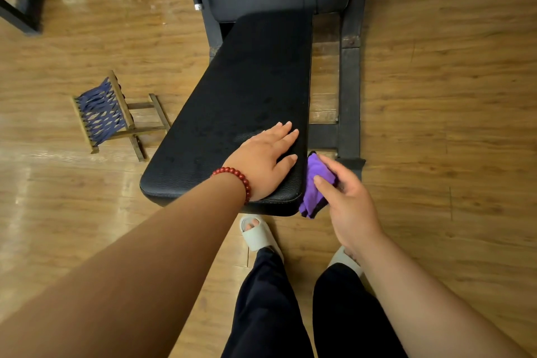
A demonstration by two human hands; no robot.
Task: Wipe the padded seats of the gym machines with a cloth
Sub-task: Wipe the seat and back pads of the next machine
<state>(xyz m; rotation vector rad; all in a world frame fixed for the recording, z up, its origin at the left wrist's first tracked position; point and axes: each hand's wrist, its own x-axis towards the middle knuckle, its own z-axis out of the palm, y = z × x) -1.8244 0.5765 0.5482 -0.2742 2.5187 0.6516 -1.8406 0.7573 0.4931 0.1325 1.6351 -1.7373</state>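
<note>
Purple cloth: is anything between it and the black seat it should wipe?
Only the left hand, lying flat on the seat at its near right corner, beside the cloth that the right hand grips.

Gym, padded bench (244,102), probably machine frame (350,90), wood floor (450,96)

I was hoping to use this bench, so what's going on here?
A person stands at the near end of a black padded seat. Their left hand rests flat on the pad, fingers straight. Their right hand grips a bunched purple cloth at the pad's right side edge, near the front corner. A small folding stool stands on the floor to the left.
</note>
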